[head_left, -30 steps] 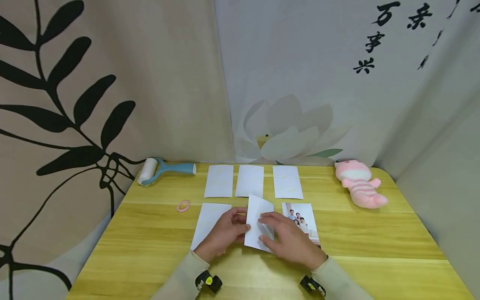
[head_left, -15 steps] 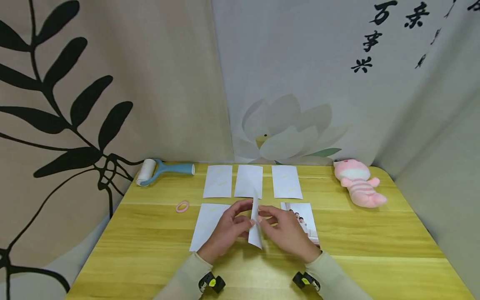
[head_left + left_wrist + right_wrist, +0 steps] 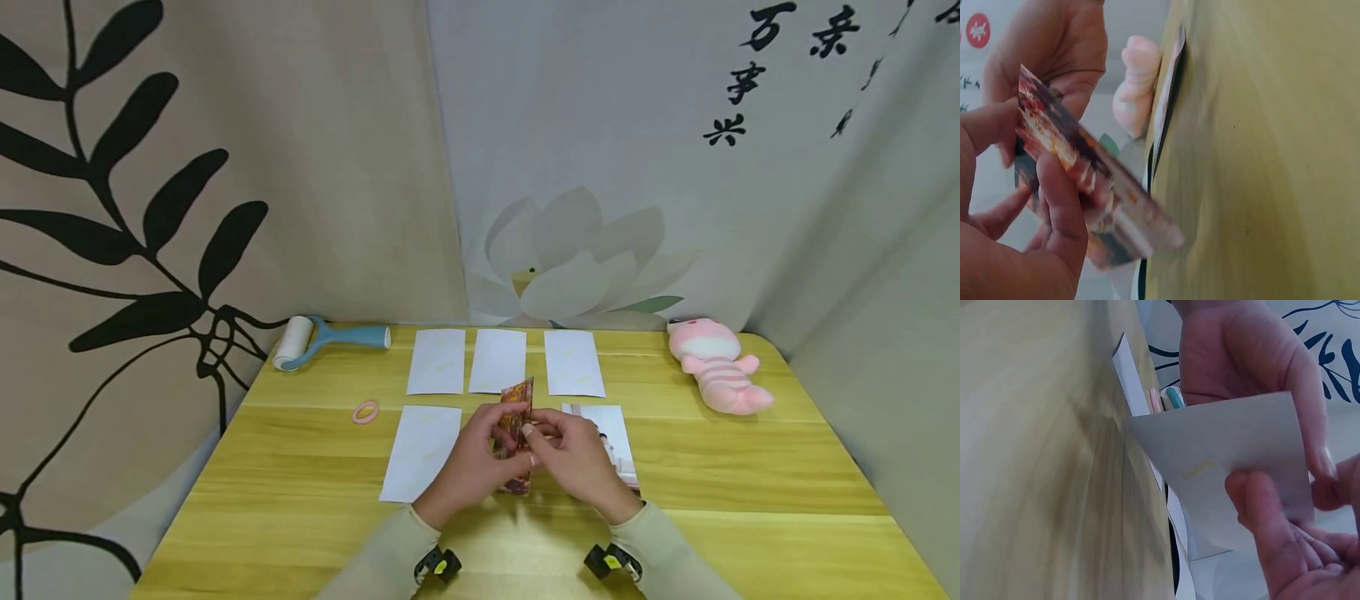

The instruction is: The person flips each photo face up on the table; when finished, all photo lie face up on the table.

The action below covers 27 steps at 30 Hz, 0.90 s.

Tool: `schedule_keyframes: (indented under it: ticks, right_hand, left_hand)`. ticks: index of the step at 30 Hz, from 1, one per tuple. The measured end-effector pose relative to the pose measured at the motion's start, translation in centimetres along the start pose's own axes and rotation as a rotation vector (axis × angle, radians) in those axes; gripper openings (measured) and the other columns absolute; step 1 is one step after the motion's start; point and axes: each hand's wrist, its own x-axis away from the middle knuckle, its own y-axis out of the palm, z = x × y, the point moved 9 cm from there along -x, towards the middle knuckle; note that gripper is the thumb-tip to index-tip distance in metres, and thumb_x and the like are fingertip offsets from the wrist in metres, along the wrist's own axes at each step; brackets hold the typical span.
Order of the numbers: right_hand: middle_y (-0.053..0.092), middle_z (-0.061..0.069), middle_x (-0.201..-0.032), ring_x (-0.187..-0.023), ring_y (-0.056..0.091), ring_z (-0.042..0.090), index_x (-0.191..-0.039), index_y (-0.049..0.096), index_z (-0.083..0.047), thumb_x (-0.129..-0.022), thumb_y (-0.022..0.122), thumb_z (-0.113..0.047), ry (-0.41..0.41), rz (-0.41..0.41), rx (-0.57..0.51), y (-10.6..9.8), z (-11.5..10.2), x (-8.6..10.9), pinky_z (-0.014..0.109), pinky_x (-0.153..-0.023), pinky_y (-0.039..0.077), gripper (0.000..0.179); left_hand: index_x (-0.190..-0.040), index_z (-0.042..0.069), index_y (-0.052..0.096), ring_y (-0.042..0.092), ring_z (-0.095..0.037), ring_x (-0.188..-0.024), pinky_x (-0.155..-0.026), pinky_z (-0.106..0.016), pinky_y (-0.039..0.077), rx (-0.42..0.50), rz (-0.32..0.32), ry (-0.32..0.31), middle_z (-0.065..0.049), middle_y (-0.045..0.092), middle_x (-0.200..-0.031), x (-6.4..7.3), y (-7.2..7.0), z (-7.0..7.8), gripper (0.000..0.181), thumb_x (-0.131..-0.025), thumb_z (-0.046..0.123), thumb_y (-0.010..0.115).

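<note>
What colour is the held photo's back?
The photo is whitish on the back, with a small yellowish mark; the right wrist view shows it best.

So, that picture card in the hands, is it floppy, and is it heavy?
The picture card looks very thin, so it's probably light. One corner sticks out without sagging, so it may be a bit stiff, though likely bendable. Being flat, it would probably slide rather than roll if pushed.

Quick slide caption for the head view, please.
The left hand and right hand hold a reddish photo over a wooden table, a pink plush toy at back right.
</note>
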Motion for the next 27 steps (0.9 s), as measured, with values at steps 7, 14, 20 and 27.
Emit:
schedule_keyframes:
  ticks: [7,14,20,27]
  right_hand:
    - [0.08,0.007,-0.097,-0.079,0.078,0.013,-0.133,0.07,-0.002,-0.103,0.065,-0.014,0.021,0.012,-0.028,-0.5,0.2,0.0,0.028,-0.066,0.063,0.032]
    - [0.079,0.015,-0.103,-0.069,0.076,0.017,-0.136,0.067,0.003,-0.105,0.064,-0.012,0.027,0.034,-0.064,-1.5,-0.1,0.0,0.039,-0.062,0.064,0.035]
    - [0.08,0.013,-0.107,-0.075,0.077,0.013,-0.135,0.07,-0.002,-0.104,0.066,-0.015,0.029,0.087,-0.012,-2.3,-0.4,0.2,0.028,-0.063,0.061,0.033]
    - [0.078,0.015,-0.111,-0.071,0.076,0.013,-0.138,0.068,-0.003,-0.105,0.066,-0.014,0.024,0.086,-0.009,-2.3,-0.4,0.3,0.029,-0.057,0.057,0.035]
  left_hand:
    - [-0.148,0.03,0.058,0.062,-0.019,-0.095,-0.062,-0.025,0.054,-0.066,0.023,-0.003,-0.006,0.054,-0.135,-0.3,0.3,0.2,0.069,-0.086,0.034,0.089]
    - [-0.145,0.024,0.059,0.062,-0.02,-0.101,-0.072,-0.028,0.057,0.048,0.091,-0.038,-0.007,0.056,-0.141,-0.5,-1.2,-0.5,0.053,-0.097,0.03,0.08]
    - [-0.14,0.016,0.061,0.063,-0.024,-0.109,-0.078,-0.032,0.058,0.154,0.208,-0.162,-0.009,0.059,-0.143,-0.5,-3.1,-2.6,0.042,-0.1,0.019,0.075]
    - [-0.137,0.003,0.06,0.065,-0.02,-0.104,-0.083,-0.033,0.057,0.286,0.185,-0.261,-0.014,0.065,-0.122,-0.2,-3.1,-4.7,0.036,-0.104,0.014,0.067]
